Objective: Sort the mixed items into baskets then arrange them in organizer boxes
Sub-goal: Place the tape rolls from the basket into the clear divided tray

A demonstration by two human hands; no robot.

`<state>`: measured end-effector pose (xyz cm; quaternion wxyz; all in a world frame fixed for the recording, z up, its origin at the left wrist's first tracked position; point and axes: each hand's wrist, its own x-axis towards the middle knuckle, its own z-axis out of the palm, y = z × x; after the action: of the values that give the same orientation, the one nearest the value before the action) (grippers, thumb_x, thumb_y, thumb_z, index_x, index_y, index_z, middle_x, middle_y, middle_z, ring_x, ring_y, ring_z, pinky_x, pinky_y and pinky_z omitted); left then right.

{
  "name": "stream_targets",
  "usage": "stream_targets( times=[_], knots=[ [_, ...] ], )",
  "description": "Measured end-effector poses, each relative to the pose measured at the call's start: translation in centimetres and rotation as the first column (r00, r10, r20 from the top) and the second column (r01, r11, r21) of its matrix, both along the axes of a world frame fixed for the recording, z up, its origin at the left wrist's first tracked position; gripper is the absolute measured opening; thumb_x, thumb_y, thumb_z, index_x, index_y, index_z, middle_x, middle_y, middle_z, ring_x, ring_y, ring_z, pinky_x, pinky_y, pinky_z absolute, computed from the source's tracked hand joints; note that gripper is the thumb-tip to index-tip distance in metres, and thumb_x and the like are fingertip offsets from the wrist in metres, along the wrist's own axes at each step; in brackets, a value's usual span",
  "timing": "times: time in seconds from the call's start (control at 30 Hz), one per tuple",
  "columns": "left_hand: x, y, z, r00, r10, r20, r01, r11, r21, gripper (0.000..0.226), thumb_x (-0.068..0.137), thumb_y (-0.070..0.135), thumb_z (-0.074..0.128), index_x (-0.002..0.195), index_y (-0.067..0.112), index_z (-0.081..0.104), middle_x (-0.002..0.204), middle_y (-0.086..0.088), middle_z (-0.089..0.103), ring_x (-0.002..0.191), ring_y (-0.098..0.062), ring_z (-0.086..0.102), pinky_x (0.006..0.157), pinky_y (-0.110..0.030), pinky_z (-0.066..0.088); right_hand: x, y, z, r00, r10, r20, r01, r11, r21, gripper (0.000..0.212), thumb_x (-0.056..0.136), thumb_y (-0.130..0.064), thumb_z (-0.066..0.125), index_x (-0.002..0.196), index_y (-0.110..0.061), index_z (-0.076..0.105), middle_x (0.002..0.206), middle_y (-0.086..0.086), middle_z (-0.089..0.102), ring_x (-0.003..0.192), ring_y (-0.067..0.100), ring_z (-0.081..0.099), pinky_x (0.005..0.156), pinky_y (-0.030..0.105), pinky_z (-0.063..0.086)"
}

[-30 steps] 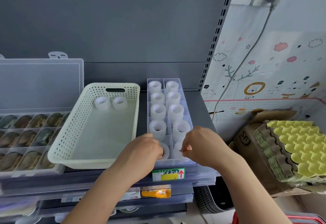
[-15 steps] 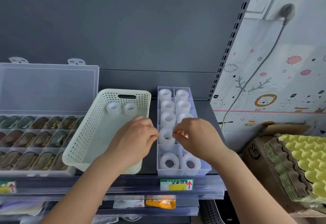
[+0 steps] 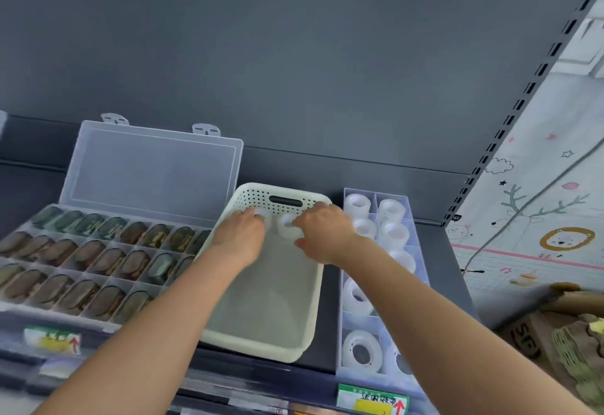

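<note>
A pale green perforated basket (image 3: 307,326) stands on the shelf with two white tape rolls at its far end. My left hand (image 3: 240,238) covers the left roll (image 3: 262,212), fingers curled over it. My right hand (image 3: 322,235) grips the right roll (image 3: 287,230) with fingers and thumb. Right of the basket lies a clear organizer box (image 3: 341,316) whose compartments hold several white tape rolls (image 3: 361,351); my right forearm crosses over its middle.
A second clear organizer box (image 3: 98,318) with its lid (image 3: 150,166) raised sits at the left, filled with several dark oval items. Shelf price labels (image 3: 372,400) run along the front edge. A cardboard box (image 3: 536,333) stands at the lower right, beside a papered wall.
Both hands left the tape organizer box and reached forward and left into the far end of the basket, closing on the two rolls there. The camera tilted and shifted right.
</note>
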<state>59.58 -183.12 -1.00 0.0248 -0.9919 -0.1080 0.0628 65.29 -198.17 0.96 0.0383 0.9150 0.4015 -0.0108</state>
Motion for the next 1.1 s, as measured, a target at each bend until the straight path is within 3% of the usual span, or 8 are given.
stream_targets(
  times=[0.1, 0.2, 0.3, 0.47, 0.6, 0.8, 0.93, 1.1],
  knots=[
    [0.4, 0.4, -0.2, 0.999, -0.014, 0.034, 0.015, 0.999, -0.031, 0.053, 0.081, -0.012, 0.041, 0.127, 0.012, 0.050, 0.124, -0.011, 0.045, 0.107, -0.029, 0.050, 0.078, -0.035, 0.042, 0.8, 1.6, -0.7, 0.999, 0.005, 0.051, 0.004, 0.985, -0.171, 0.037, 0.092, -0.027, 0.051, 0.128, -0.021, 0.054, 0.124, 0.006, 0.056, 0.119, 0.027, 0.044, 0.099, 0.037, 0.033],
    [0.6, 0.5, -0.2, 0.996, -0.047, 0.071, 0.046, 0.999, 0.009, 0.035, 0.085, -0.009, 0.044, 0.110, 0.009, 0.060, 0.114, -0.011, 0.048, 0.099, -0.028, 0.053, 0.067, -0.032, 0.036, 1.2, 2.5, -1.5, 0.999, -0.018, 0.045, 0.026, 0.983, -0.180, 0.035, 0.091, -0.022, 0.052, 0.125, -0.018, 0.055, 0.124, 0.009, 0.049, 0.118, 0.030, 0.044, 0.099, 0.038, 0.035],
    [0.9, 0.7, -0.3, 0.998, -0.050, 0.049, 0.049, 0.999, 0.010, 0.013, 0.090, 0.002, 0.052, 0.098, 0.006, 0.061, 0.107, -0.010, 0.049, 0.095, -0.028, 0.054, 0.065, -0.034, 0.037, 1.5, 2.7, -2.0, 0.998, -0.048, 0.039, 0.051, 0.994, -0.101, 0.030, 0.091, -0.017, 0.056, 0.121, -0.018, 0.059, 0.120, 0.008, 0.052, 0.114, 0.027, 0.048, 0.088, 0.034, 0.043],
    [0.9, 1.0, -0.5, 0.991, -0.066, 0.117, 0.074, 0.995, -0.072, 0.006, 0.090, 0.008, 0.053, 0.088, 0.009, 0.059, 0.094, -0.004, 0.044, 0.089, -0.026, 0.053, 0.061, -0.033, 0.035, 1.6, 2.7, -2.2, 0.998, -0.065, -0.011, 0.066, 0.997, 0.049, 0.022, 0.091, -0.016, 0.058, 0.112, -0.016, 0.065, 0.114, 0.004, 0.054, 0.112, 0.024, 0.047, 0.070, 0.031, 0.039],
    [0.2, 1.0, 0.5, 0.962, -0.046, 0.270, 0.097, 0.979, -0.179, 0.005, 0.091, 0.011, 0.053, 0.088, 0.015, 0.054, 0.098, 0.000, 0.051, 0.088, -0.022, 0.052, 0.061, -0.033, 0.035, 1.1, 1.4, -1.0, 0.989, -0.116, -0.088, 0.136, 0.951, 0.277, 0.016, 0.091, -0.020, 0.057, 0.104, -0.016, 0.065, 0.109, 0.002, 0.059, 0.107, 0.023, 0.049, 0.075, 0.034, 0.048],
    [-3.0, -1.3, 3.1, 0.865, -0.046, 0.501, 0.205, 0.941, -0.269, 0.009, 0.090, 0.020, 0.059, 0.085, 0.014, 0.055, 0.094, 0.004, 0.054, 0.079, -0.020, 0.051, 0.062, -0.033, 0.036, -2.1, -3.2, 2.0, 0.985, -0.160, -0.070, 0.171, 0.796, 0.581, 0.014, 0.086, -0.019, 0.067, 0.098, -0.014, 0.072, 0.099, 0.001, 0.068, 0.097, 0.024, 0.054, 0.075, 0.038, 0.047],
    [-6.1, -4.9, 4.3, 0.847, -0.098, 0.522, 0.290, 0.909, -0.300, 0.006, 0.091, 0.022, 0.059, 0.088, 0.017, 0.057, 0.091, 0.011, 0.051, 0.076, -0.014, 0.049, 0.063, -0.032, 0.041, -5.0, -7.9, 2.8, 0.987, -0.150, -0.065, 0.155, 0.741, 0.653, 0.012, 0.083, -0.017, 0.071, 0.095, -0.015, 0.074, 0.096, -0.001, 0.070, 0.094, 0.022, 0.058, 0.074, 0.026, 0.042],
    [-9.3, -9.2, 4.7, 0.864, -0.184, 0.468, 0.351, 0.888, -0.298, 0.008, 0.093, 0.028, 0.056, 0.092, 0.021, 0.059, 0.094, 0.014, 0.052, 0.080, -0.009, 0.048, 0.065, -0.029, 0.043, -8.3, -13.9, 2.9, 0.991, -0.083, -0.101, 0.129, 0.741, 0.659, 0.012, 0.080, -0.016, 0.074, 0.092, -0.016, 0.074, 0.093, -0.004, 0.071, 0.086, 0.020, 0.060, 0.071, 0.031, 0.049]
  ],
)
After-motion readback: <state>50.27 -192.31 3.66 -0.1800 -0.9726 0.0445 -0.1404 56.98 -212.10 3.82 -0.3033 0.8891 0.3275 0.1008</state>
